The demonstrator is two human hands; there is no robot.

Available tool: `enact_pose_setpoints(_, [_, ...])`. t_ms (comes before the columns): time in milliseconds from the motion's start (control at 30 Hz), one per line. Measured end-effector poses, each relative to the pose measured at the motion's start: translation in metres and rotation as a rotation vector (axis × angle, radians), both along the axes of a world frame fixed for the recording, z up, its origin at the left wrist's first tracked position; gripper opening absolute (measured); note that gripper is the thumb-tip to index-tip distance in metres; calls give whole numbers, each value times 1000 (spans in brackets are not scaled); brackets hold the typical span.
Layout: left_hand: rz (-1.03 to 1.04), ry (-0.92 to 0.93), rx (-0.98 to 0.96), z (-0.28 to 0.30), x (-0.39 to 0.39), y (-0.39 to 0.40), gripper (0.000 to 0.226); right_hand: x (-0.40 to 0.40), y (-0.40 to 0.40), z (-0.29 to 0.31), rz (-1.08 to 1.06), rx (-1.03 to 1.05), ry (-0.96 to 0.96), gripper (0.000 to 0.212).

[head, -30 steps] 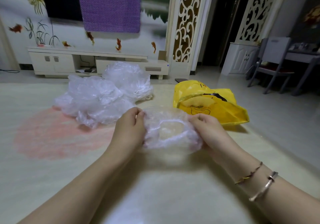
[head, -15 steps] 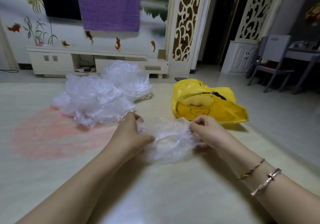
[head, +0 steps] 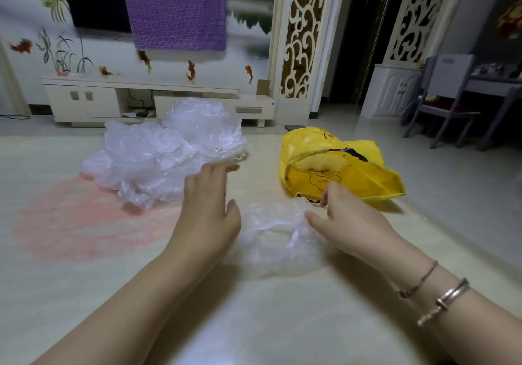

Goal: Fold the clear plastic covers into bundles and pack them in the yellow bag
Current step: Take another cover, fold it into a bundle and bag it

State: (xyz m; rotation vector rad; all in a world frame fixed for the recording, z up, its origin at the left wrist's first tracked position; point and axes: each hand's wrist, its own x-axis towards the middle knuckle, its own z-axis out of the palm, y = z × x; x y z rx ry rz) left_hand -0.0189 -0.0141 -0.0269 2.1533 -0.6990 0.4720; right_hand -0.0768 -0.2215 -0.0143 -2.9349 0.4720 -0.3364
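From the head camera, a single clear plastic cover [head: 278, 236] lies crumpled on the pale floor mat [head: 84, 265] between the two hands, its elastic rim forming an open ring near its middle. The left hand [head: 209, 212] hangs just beside the cover's left edge with fingers straight and spread, holding nothing; whether its thumb touches the plastic cannot be told. The right hand [head: 348, 215] sits at the cover's right edge, fingers loosely extended, thumb pointing toward the rim and grasping nothing; two bracelets [head: 435, 294] circle its wrist. The yellow bag [head: 353, 178] lies on the mat just beyond the right hand, its mouth gaping toward the camera, and the right fingertips overlap its lower edge in this view. Beyond the left hand, a heap of clear plastic covers [head: 166, 155] rests on the mat, partly over a faded pink patch [head: 70, 220], and the left fingertips reach near the heap's right side. Farther back stands a low white TV cabinet [head: 113, 101] against a painted wall, with a purple cloth [head: 175, 5] hanging over a dark screen. To the right are carved white lattice panels [head: 303, 34], a white cupboard [head: 392, 90] and a grey chair [head: 446, 96].
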Motion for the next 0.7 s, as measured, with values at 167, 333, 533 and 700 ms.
enact_pose_setpoints(167, [-207,83,502,-11,-14,-14,64,-4,-2,3,472,-20,-54,40])
enact_pose_setpoints(333, [-184,257,817,-17,-5,-3,95,0,-6,-19,495,11,316,59])
enact_pose_setpoints(533, [-233,302,866,-14,5,9,112,1,-16,-21,424,-112,379,76])
enact_pose_setpoints(700, [-275,179,476,-2,3,11,94,-11,-10,3,535,142,197,83])
